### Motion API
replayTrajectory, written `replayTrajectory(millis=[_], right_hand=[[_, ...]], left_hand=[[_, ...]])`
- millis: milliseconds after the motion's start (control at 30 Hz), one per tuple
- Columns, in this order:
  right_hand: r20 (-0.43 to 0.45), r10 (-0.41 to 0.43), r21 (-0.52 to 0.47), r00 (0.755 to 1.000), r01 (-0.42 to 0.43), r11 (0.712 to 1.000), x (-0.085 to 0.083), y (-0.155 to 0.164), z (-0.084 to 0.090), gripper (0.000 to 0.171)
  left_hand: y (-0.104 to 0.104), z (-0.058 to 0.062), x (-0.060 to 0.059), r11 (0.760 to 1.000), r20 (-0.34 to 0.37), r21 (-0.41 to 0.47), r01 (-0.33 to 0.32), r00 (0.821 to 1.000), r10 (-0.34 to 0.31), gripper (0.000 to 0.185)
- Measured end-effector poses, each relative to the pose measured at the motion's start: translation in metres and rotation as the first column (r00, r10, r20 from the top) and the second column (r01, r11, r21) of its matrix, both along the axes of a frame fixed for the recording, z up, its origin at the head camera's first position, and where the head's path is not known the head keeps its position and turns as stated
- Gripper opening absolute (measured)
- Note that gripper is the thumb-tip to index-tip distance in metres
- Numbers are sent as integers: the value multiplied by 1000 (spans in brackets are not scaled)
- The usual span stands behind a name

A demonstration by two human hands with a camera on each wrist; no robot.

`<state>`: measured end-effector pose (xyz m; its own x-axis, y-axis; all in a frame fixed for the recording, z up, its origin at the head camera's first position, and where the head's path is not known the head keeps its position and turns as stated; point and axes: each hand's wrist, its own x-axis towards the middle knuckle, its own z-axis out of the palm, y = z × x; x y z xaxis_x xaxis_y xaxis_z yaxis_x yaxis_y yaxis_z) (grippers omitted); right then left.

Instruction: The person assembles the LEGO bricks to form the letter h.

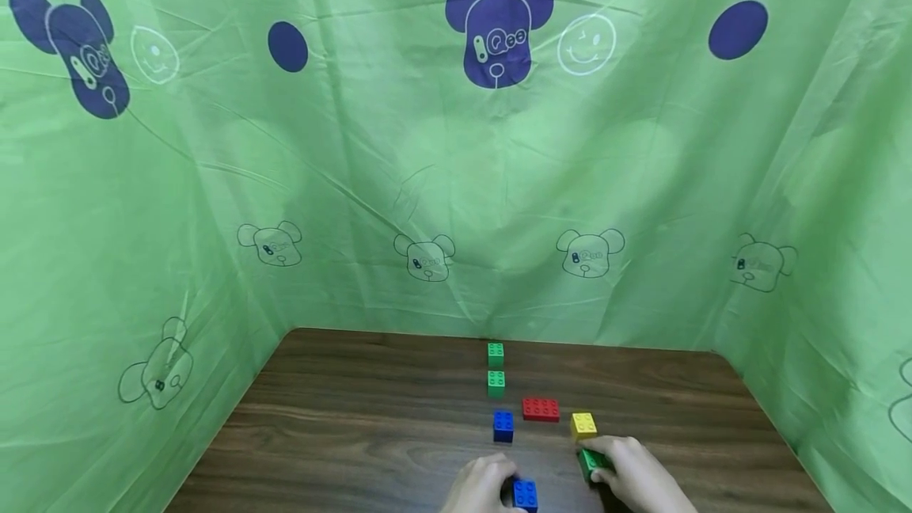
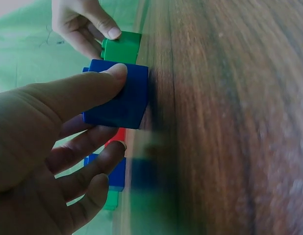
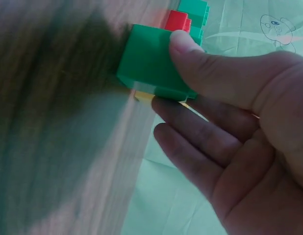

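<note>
My left hand (image 1: 479,486) is low in the head view and pinches a blue toy brick (image 1: 525,495) by its side. In the left wrist view the thumb lies flat on one face of that blue brick (image 2: 127,95), and the other fingers are loosely bent below it. My right hand (image 1: 632,472) pinches a dark green brick (image 1: 591,464) between thumb and fingers, just in front of a yellow brick (image 1: 583,425). The right wrist view shows the thumb on the green brick's near face (image 3: 149,58), close over the wooden tabletop.
Beyond the hands stand another blue brick (image 1: 503,427), a longer red brick (image 1: 540,409) and two lighter green bricks (image 1: 495,383) one behind the other. They stand on a dark wooden table (image 1: 356,418), enclosed by green printed cloth (image 1: 356,180) at the back and sides.
</note>
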<state>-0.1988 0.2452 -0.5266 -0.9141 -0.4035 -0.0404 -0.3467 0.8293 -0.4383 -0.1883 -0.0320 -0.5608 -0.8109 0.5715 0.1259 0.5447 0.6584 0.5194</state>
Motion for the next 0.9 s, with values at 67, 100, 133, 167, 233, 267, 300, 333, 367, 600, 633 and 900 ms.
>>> replayTrajectory(millis=[67, 100, 133, 167, 233, 267, 300, 333, 367, 600, 633, 900], right_hand=[[-14, 19, -7, 1000, -20, 1000, 2, 2, 1, 41], [-23, 28, -12, 999, -28, 1000, 3, 2, 3, 42], [-34, 31, -13, 999, -31, 999, 4, 1, 6, 43], [-47, 32, -10, 998, -32, 999, 6, 0, 9, 44], [-81, 28, -2, 996, -28, 1000, 9, -5, 17, 45], [-98, 26, 1, 995, -26, 1000, 10, -7, 22, 45], [-116, 23, 6, 993, -22, 1000, 11, -11, 27, 44], [-134, 22, 10, 991, -21, 1000, 13, -14, 33, 43], [-155, 24, 12, 988, -23, 1000, 14, -18, 38, 43], [-253, 114, -50, 961, -131, 990, 20, -44, 65, 39], [-260, 131, -58, 957, -151, 987, 21, -47, 67, 39], [-196, 193, -66, 962, -209, 976, 24, -70, 73, 38]], left_hand=[[0, -2, 0, 1000, 1, 18, 7, 1000, -7, 35], [0, -2, -1, 1000, 18, 29, 4, 1000, -5, 35], [0, -2, -1, 1000, 28, 31, 0, 1000, -1, 35], [0, -2, -2, 999, 33, 32, -5, 999, 4, 35], [0, -2, -3, 1000, 38, 23, -20, 999, 19, 36], [0, -2, -3, 999, 42, 17, -28, 999, 27, 36], [0, -2, -3, 999, 39, 7, -37, 999, 36, 37], [1, -2, -4, 999, 25, -3, -41, 999, 41, 37], [1, -2, -4, 999, 18, -7, -44, 999, 44, 37], [-1, -4, -5, 997, 47, 43, -57, 997, 55, 38], [-1, -4, -5, 996, 57, 63, -59, 997, 55, 38], [-3, -7, -4, 985, 128, 134, -107, 988, 90, 35]])
